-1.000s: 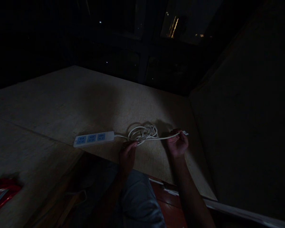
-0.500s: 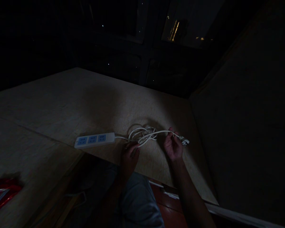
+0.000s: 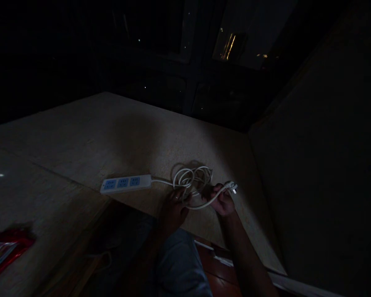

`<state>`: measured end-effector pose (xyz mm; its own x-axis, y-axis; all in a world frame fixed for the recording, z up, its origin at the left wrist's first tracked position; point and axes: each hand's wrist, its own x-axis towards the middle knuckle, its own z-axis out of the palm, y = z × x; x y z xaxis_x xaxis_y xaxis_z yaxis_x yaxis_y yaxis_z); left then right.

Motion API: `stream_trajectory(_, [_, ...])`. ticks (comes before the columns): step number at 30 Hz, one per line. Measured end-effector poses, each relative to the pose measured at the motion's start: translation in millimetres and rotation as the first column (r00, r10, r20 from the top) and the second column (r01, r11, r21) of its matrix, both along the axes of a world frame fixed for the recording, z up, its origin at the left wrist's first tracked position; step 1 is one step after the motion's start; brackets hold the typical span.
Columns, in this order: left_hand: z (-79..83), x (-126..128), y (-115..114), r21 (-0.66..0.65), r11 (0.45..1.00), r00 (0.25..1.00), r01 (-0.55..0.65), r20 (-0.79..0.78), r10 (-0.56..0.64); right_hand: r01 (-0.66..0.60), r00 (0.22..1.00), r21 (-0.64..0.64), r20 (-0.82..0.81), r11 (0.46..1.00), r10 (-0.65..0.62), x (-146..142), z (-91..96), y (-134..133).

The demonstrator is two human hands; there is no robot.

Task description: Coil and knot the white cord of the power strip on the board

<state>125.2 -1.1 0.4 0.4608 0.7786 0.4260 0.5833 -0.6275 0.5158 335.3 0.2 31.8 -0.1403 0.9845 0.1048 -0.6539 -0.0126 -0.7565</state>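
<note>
A white power strip (image 3: pixel 125 183) with three blue sockets lies on the pale tabletop (image 3: pixel 89 136) near its front edge. Its white cable runs right into a loose coil (image 3: pixel 192 178). My left hand (image 3: pixel 174 209) pinches the cable at the near side of the coil. My right hand (image 3: pixel 221 201) is closed on the cable's free end, with the white plug (image 3: pixel 231 187) sticking out past its fingers. A short slack loop hangs between the two hands.
The room is very dark. A red packet (image 3: pixel 6 249) lies at the lower left on the table. A tall panel (image 3: pixel 321 177) rises on the right. Dark windows (image 3: pixel 204 57) stand behind. My knee in grey cloth (image 3: pixel 181 264) is under the table's edge.
My right hand has drawn the plug end left and toward me, close to the left hand, so the straight stretch of cable has gone slack into a loop. The coil looks tighter.
</note>
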Motion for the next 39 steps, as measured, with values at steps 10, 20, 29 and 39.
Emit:
stream_trajectory(10, [-2.4,-9,-7,0.015,1.000,0.952,0.022,0.304,-0.025,-0.100,0.991,0.115,-0.075,0.988,0.109,10,6.8,1])
stream_trajectory(20, [21.8,-29,39,-0.004,0.964,0.962,-0.267,0.062,0.267,0.111,0.986,0.045,-0.129,0.993,-0.105,9,3.0,2])
stream_trajectory(29, [54.9,-21,56,-0.365,0.849,0.922,-0.381,-0.219,0.320,0.258,0.950,-0.097,-0.155,0.961,-0.271,1,13.0,9])
stream_trajectory(39, [47.8,-22,51,-0.441,0.727,0.806,-0.527,0.012,0.592,0.405,0.909,-0.169,-0.036,0.899,-0.416,-14,4.0,19])
